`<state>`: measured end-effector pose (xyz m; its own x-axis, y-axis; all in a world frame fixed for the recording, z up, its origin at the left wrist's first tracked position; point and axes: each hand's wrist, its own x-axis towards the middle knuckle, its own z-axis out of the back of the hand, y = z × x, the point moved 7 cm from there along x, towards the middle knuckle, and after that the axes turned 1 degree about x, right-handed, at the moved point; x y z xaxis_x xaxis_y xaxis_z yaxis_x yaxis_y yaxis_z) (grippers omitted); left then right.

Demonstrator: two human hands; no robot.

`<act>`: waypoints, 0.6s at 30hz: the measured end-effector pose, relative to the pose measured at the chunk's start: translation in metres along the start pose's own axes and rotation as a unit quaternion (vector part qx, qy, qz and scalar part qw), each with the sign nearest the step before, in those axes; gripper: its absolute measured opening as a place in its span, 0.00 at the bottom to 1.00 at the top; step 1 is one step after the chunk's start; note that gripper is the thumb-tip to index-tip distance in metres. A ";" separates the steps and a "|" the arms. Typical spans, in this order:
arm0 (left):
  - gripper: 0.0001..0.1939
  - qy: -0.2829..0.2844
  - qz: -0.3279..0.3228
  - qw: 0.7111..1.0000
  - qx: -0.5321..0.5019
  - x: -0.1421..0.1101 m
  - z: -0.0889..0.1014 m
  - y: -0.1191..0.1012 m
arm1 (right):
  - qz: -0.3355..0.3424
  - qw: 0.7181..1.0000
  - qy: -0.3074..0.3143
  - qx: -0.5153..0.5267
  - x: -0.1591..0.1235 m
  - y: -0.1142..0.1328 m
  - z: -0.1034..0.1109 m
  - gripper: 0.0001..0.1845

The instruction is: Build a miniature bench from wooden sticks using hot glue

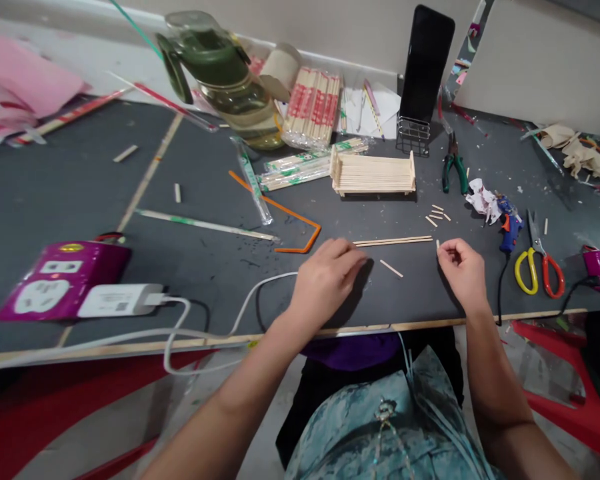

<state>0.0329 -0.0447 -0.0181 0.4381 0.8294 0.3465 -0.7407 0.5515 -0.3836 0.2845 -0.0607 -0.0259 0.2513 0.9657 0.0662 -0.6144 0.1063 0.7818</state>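
Two long thin wooden sticks [395, 241] lie side by side on the dark table. My left hand [327, 277] rests at their left end, its curled fingers closed over the tips, which are hidden. Just past the right end, my right hand [463, 270] pinches a short stick piece [437, 245] upright between thumb and finger. One loose short stick [391, 269] lies between my hands. Several more cut pieces [434, 216] are scattered beyond. Behind them stands a small bench-like model [374, 173] made of wooden sticks.
Green-handled pliers [454, 170], a blue glue gun [510, 223] and scissors [537, 257] lie to the right. A phone [425, 67] stands at the back near chopstick packs [313, 107] and a jug [230, 80]. A purple power socket [63, 280] and white cable [250, 300] are left.
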 end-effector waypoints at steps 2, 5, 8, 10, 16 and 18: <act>0.13 0.029 0.005 0.999 0.013 -0.012 -0.002 -0.004 | 0.026 0.998 0.034 -0.035 -0.014 0.009 -0.014 0.08; 0.13 0.017 0.066 0.997 0.041 -0.027 0.005 0.004 | 0.116 0.984 0.074 -0.110 -0.033 0.028 -0.042 0.10; 0.12 -0.018 0.127 0.991 0.044 -0.035 0.019 0.020 | 0.191 0.952 0.090 -0.222 -0.043 0.043 -0.068 0.11; 0.11 -0.031 0.151 0.987 0.043 -0.035 0.026 0.029 | 0.206 0.932 0.097 -0.282 -0.045 0.047 -0.078 0.09; 0.12 -0.016 0.125 0.992 0.026 -0.020 0.025 0.025 | 0.170 0.919 0.038 -0.355 -0.030 0.027 -0.046 0.08; 0.13 -0.012 0.102 0.995 0.019 -0.009 0.017 0.018 | 0.135 0.922 -0.006 -0.363 -0.021 0.011 -0.020 0.08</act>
<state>0.0068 -0.0432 -0.0135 0.2642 0.9211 0.2861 -0.8316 0.3678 -0.4161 0.2581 -0.0748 -0.0311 0.0213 0.9780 0.2074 -0.9933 -0.0028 0.1151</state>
